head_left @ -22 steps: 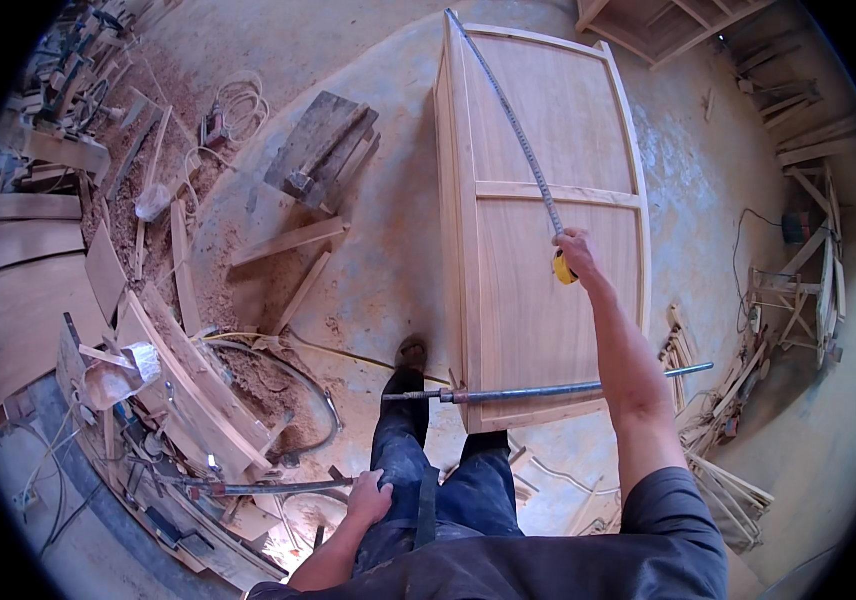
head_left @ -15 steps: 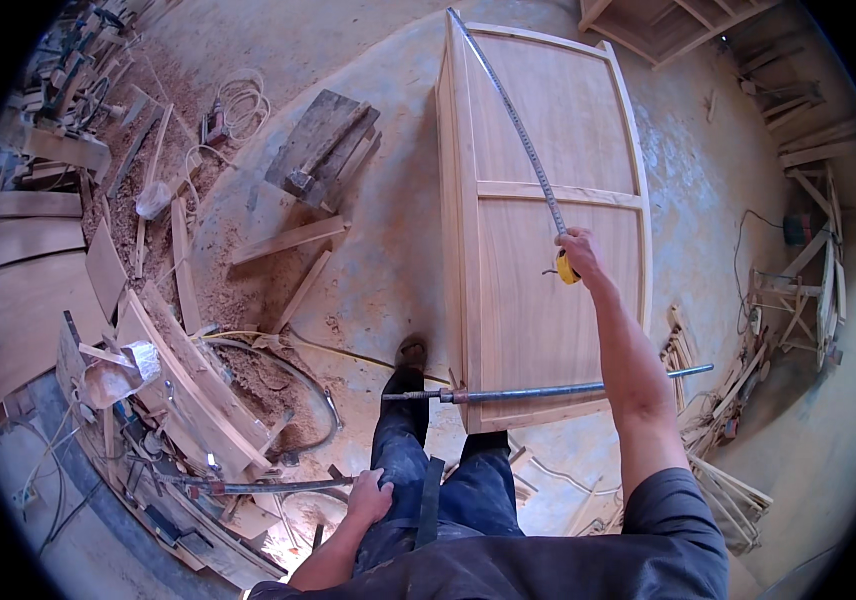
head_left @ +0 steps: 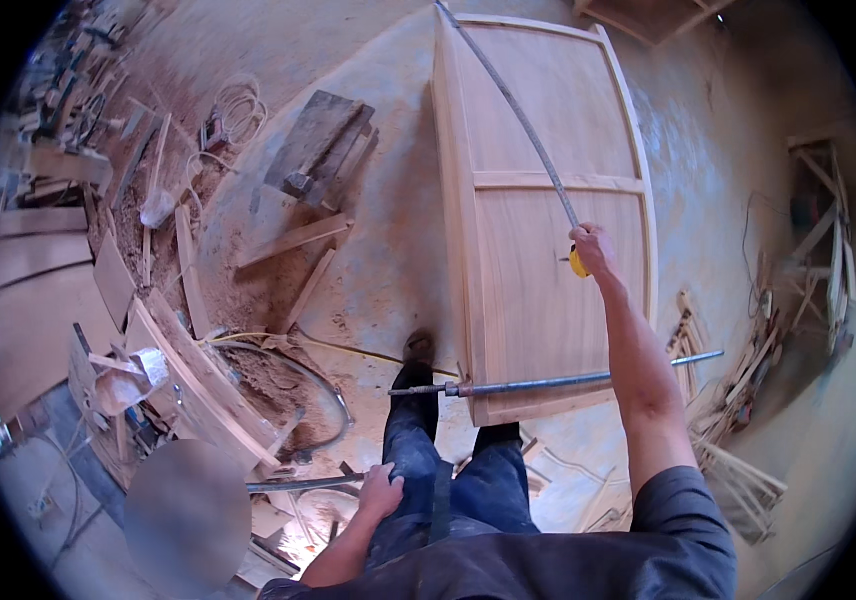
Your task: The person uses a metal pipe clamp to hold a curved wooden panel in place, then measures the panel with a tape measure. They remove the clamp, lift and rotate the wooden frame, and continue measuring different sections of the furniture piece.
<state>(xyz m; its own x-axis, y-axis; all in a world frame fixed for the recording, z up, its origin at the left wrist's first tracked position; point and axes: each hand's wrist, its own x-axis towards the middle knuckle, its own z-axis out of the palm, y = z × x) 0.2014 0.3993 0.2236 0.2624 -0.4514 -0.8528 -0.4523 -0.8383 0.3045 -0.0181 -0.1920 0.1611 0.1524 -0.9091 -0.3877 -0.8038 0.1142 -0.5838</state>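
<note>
A framed wooden cabinet (head_left: 548, 245), pale and unfinished, lies on the floor in front of me. Over its panel my right hand (head_left: 595, 247) grips a yellow tape measure (head_left: 578, 262). The metal blade (head_left: 518, 112) runs out slanting to the cabinet's far left corner. Beside my left thigh, my left hand (head_left: 383, 492) is closed around the end of a long bar clamp (head_left: 303, 484). A blurred round patch covers that clamp's other end. Another bar clamp (head_left: 538, 385) lies across the near end of the cabinet, passing under my right forearm.
To the left are curved boards (head_left: 198, 375), wood panels (head_left: 48, 300), a hose (head_left: 333, 385) and sawdust. A dark board (head_left: 316, 145) with offcuts lies on the floor ahead. Wood strips (head_left: 733, 480) and a wooden stand (head_left: 828, 235) are at the right.
My right hand and the tape measure have shifted slightly right and away from me over the panel. A blurred round patch has appeared at lower left. My left hand keeps its grip.
</note>
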